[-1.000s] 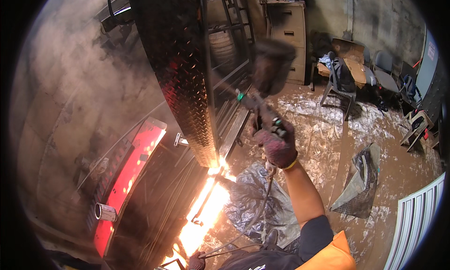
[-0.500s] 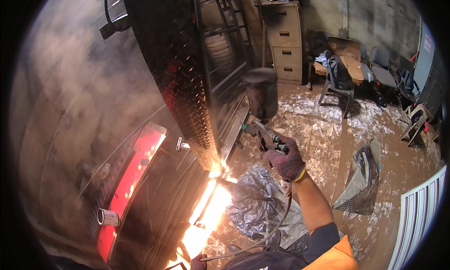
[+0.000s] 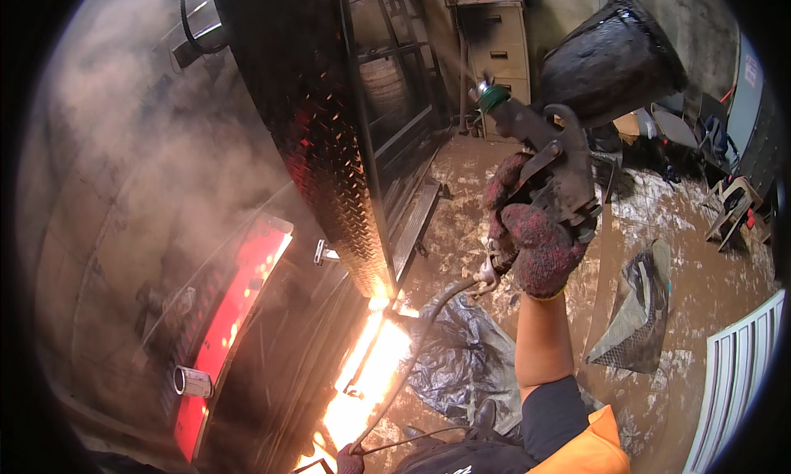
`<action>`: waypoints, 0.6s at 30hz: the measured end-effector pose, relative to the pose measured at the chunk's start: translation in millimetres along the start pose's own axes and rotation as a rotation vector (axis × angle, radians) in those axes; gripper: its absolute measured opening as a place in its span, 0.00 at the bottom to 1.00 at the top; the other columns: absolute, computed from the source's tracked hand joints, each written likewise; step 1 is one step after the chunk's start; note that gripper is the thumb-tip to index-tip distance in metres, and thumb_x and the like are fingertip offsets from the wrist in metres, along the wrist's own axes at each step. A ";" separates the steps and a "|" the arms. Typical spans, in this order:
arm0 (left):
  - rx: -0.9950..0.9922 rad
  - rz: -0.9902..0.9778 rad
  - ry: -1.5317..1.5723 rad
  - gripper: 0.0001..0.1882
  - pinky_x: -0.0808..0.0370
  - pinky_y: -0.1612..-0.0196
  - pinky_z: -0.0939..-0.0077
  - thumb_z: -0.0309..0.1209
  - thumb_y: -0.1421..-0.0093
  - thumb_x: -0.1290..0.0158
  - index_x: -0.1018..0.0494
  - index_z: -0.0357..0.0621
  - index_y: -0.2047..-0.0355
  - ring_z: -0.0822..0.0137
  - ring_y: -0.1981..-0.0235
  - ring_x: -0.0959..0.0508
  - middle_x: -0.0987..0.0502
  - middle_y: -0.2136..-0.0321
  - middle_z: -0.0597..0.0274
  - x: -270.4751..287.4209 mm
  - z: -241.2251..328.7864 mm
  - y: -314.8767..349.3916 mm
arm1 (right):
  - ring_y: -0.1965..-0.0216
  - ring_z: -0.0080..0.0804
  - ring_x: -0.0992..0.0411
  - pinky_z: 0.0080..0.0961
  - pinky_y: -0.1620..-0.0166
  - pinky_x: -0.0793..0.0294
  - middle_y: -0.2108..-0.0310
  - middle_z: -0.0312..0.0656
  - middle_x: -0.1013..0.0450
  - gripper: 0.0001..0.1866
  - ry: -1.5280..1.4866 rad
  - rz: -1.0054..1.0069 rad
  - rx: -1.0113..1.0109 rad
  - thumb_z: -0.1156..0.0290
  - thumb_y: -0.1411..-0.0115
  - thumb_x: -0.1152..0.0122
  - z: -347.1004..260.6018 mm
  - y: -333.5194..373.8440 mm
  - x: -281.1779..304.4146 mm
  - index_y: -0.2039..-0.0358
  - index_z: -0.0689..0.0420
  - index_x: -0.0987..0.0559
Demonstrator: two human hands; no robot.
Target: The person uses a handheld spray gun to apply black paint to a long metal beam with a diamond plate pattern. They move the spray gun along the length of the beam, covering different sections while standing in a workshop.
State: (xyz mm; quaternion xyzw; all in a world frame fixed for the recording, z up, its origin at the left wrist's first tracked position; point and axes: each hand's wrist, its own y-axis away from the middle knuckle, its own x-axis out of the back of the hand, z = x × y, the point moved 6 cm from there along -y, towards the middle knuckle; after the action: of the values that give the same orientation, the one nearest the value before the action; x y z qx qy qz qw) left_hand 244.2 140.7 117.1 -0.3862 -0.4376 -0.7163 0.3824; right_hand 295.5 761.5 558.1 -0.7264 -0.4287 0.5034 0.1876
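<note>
My right hand (image 3: 540,243), in a dark red knit glove, is closed around a spray gun (image 3: 554,163) with a green ring near its nozzle. A large blackened paint cup (image 3: 611,62) sits on the gun, tilted to the right. A faint mist shows off the nozzle, toward the upper left. From the gun's handle a thin hose (image 3: 422,338) runs down to my left hand (image 3: 350,459), also gloved and closed on it at the lower edge. Left of the gun stands a tall dark diamond-patterned metal panel (image 3: 313,120).
A blinding orange-white glare (image 3: 371,367) lies below the panel. Left of it are a red panel (image 3: 227,334), a can (image 3: 192,382) and haze. Crumpled plastic sheeting (image 3: 461,350) lies on the stained floor. A filing cabinet (image 3: 494,42), chairs (image 3: 733,206) and a white slatted panel (image 3: 737,383) stand farther off.
My right hand has raised the spray gun and brought it closer and rightward, so the gun and cup look much larger. The hose has lifted with it. My left hand stays low.
</note>
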 end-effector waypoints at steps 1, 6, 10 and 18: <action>-0.040 0.018 0.008 0.15 0.26 0.49 0.53 0.32 0.33 0.55 0.19 0.40 0.61 0.41 0.56 0.22 0.18 0.61 0.42 -2.8 -7.3 3.1 | 0.63 0.32 0.25 0.23 0.64 0.20 0.59 0.43 0.28 0.45 0.139 0.021 -0.063 0.76 0.42 0.34 4.3 4.9 0.3 0.27 0.56 0.46; 0.054 -0.044 0.175 0.15 0.29 0.44 0.52 0.30 0.35 0.54 0.19 0.46 0.55 0.43 0.53 0.22 0.19 0.58 0.43 9.1 1.6 10.1 | 0.60 0.29 0.25 0.25 0.54 0.23 0.53 0.43 0.26 0.35 -0.136 0.160 -0.351 0.77 0.39 0.38 91.9 81.4 42.6 0.31 0.65 0.38; 0.153 -0.118 0.011 0.16 0.41 0.33 0.45 0.30 0.36 0.54 0.19 0.46 0.55 0.46 0.49 0.22 0.19 0.55 0.44 8.7 -15.3 17.1 | 0.59 0.28 0.21 0.25 0.55 0.22 0.54 0.48 0.19 0.30 0.580 0.076 -0.372 0.74 0.40 0.39 157.9 158.2 85.6 0.37 0.66 0.30; 0.215 -0.196 -0.016 0.18 0.25 0.43 0.55 0.31 0.34 0.54 0.22 0.42 0.48 0.51 0.43 0.24 0.21 0.49 0.44 -39.9 -99.8 28.1 | 0.57 0.29 0.20 0.28 0.53 0.22 0.58 0.50 0.19 0.31 0.815 0.041 -0.465 0.73 0.42 0.40 224.9 205.5 108.6 0.37 0.65 0.30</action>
State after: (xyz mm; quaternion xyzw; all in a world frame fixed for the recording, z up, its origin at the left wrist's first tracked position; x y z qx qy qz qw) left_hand 263.6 47.9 59.2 -0.3042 -0.5504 -0.6962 0.3461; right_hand 197.7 698.4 256.3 -0.8958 -0.4072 0.0715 0.1631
